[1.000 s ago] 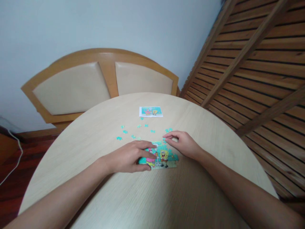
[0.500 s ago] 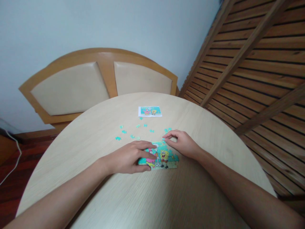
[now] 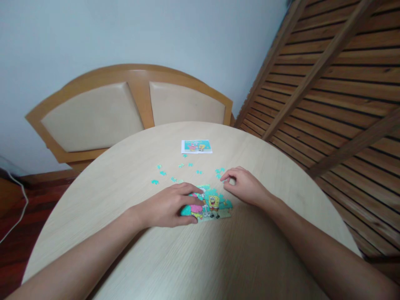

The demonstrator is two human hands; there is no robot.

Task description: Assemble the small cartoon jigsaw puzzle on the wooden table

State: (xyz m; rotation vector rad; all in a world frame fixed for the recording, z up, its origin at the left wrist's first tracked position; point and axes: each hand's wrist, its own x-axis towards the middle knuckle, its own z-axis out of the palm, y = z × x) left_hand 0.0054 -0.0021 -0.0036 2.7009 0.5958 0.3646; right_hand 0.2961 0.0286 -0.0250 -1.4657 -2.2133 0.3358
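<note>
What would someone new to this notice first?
Probably the bright, partly built puzzle on the table, with the left hand spread over its left side. Loose pieces and a picture card lie beyond it. Brown slatted wood also stands out, at the view's right.

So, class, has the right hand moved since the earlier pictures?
Yes: judged against the printed card, the right hand has moved rightward, away from the puzzle.

Both slender forearms (image 3: 106, 248) seem bare, the view being soft.
</note>
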